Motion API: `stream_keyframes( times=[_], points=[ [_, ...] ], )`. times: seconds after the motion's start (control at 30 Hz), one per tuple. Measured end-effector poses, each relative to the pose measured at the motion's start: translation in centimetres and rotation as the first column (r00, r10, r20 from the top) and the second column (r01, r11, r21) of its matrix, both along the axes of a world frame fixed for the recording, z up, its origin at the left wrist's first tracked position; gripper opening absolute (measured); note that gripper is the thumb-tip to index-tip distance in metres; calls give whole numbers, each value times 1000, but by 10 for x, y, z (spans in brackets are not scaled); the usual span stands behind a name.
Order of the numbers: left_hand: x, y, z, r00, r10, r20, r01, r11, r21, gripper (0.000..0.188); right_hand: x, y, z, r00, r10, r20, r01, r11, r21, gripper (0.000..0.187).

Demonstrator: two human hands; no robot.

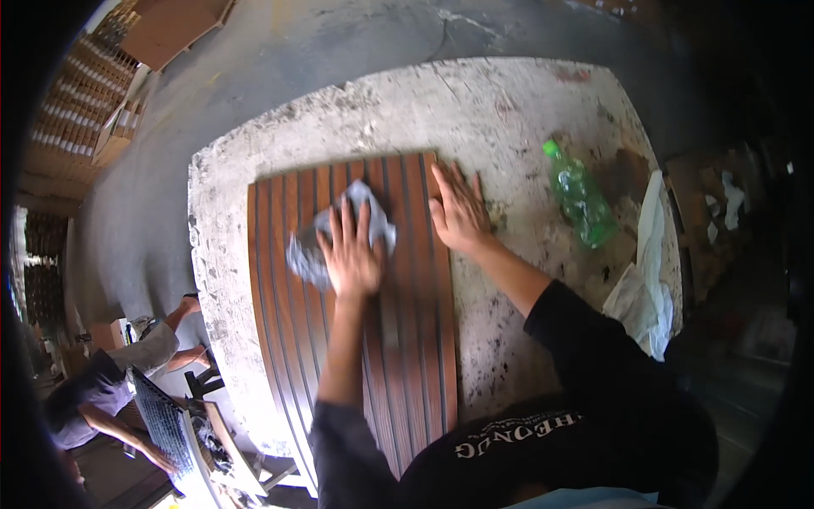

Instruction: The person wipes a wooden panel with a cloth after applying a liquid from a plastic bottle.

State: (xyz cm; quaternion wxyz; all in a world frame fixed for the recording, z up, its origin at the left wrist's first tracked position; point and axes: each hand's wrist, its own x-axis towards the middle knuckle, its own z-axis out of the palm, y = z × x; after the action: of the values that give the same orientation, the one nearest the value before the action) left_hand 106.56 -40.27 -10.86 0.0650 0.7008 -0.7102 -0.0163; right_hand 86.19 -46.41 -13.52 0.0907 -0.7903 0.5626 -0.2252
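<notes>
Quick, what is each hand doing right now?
Left hand: open, flat, pressing the grey cloth on the brown slatted panel.
Right hand: open, flat on the panel's edge, holding nothing.

A slatted panel (pixel 356 314) lies lengthwise on a worktable (pixel 500 110), a rag (pixel 373 222) spread on its far half under the left hand (pixel 352 254). At three o'clock from that hand, the right hand (pixel 460 214) rests on the panel's edge. Farther toward three o'clock lies a plastic bottle (pixel 581 197); crumpled sheeting (pixel 649 280) drapes the table at four o'clock. Another person (pixel 110 382) bends at eight o'clock, beside the table.
</notes>
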Motion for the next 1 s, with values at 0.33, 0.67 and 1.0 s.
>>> stream_keyframes(
  times=[0.33,0.67,1.0],
  points=[
    [-60,311,8,983,75,-165,6,896,443,81,10,-3,1,968,5,250,34,988,-151,40],
    [-57,-52,2,1000,-11,-9,10,993,-119,58,20,-7,-10,820,91,565,67,965,-252,47],
    [-95,341,8,999,12,-49,7,930,368,65,17,3,1,968,-171,186,192,976,-106,47]
  ],
)
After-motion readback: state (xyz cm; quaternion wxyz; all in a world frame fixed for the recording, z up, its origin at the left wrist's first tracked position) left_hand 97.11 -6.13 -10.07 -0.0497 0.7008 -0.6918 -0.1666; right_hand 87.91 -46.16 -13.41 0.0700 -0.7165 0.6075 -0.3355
